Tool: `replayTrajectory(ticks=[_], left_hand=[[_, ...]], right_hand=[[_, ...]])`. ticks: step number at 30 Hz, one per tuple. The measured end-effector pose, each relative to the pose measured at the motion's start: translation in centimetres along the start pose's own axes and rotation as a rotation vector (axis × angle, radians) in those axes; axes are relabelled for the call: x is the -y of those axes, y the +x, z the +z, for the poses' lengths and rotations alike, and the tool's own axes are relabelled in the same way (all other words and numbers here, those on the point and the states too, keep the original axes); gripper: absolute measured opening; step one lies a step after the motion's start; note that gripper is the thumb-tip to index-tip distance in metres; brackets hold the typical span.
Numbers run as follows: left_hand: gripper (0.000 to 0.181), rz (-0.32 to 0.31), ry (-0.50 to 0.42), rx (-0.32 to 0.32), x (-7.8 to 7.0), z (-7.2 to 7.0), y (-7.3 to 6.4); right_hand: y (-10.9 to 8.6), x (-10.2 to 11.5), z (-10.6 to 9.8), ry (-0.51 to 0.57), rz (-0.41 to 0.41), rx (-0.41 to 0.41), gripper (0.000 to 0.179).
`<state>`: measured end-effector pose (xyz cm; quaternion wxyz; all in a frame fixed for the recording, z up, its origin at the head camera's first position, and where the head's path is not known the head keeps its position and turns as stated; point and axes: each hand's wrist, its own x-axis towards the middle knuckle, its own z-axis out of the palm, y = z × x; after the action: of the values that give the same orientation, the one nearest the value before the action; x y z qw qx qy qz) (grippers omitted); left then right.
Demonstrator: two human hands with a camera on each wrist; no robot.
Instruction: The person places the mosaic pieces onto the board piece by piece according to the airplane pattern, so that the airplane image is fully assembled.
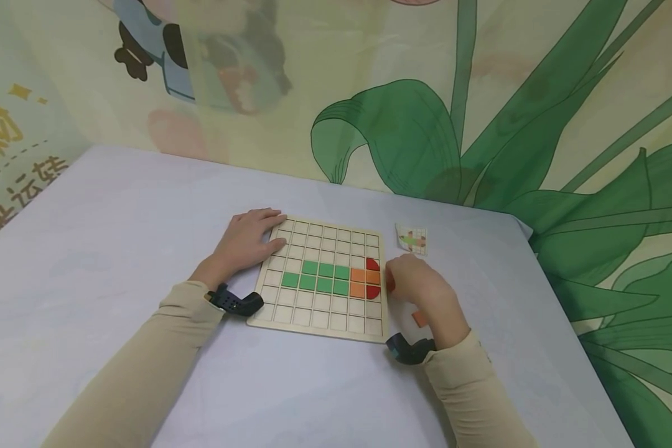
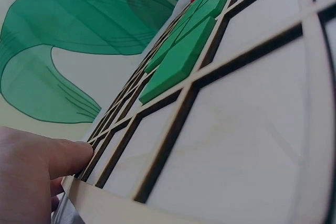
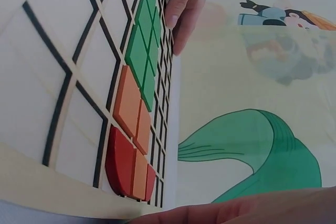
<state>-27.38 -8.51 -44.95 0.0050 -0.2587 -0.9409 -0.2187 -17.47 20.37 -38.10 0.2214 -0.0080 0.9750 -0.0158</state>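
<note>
A square wooden grid board (image 1: 313, 318) lies on the table. Green square tiles (image 1: 308, 282) run across its middle, followed by orange tiles (image 1: 357, 290) and red rounded pieces (image 1: 373, 292) at the right edge. My left hand (image 1: 250, 239) rests on the board's upper left corner, fingers extended, thumb on the grid; the left wrist view shows part of this hand (image 2: 37, 171). Just off the right edge, my right hand (image 1: 420, 286) has curled fingers with a red piece (image 1: 391, 284) at the fingertips. Its grip is mostly hidden, and the right wrist view shows only part of the hand (image 3: 252, 208).
A small pattern card (image 1: 411, 239) lies beyond the right hand. One loose orange tile (image 1: 420, 318) sits by the right wrist, partly covered. The white-covered table (image 1: 291, 386) meets a printed backdrop (image 1: 369, 37) behind.
</note>
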Motion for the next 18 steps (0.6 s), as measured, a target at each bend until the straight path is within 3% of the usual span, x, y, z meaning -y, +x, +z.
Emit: replayTrajectory(ticks=[6, 11, 14, 18], left_hand=[[0.058, -0.007, -0.01, -0.006, 0.2, -0.1, -0.2], [0.057, -0.01, -0.017, -0.012, 0.2, -0.2, -0.3], [0.057, -0.009, -0.016, -0.015, 0.2, -0.2, -0.3], [0.057, 0.0, -0.016, -0.011, 0.1, 0.0, -0.1]], right_hand=[[-0.2, 0.1, -0.2, 0.031, 0.0, 0.049, 0.015], [-0.3, -0.8, -1.0, 0.083, -0.058, 0.115, 0.009], [-0.4, -1.1, -1.7, 0.151, -0.11, 0.027, 0.009], [-0.1, 0.2, -1.8, 0.263, -0.227, -0.197, 0.016]])
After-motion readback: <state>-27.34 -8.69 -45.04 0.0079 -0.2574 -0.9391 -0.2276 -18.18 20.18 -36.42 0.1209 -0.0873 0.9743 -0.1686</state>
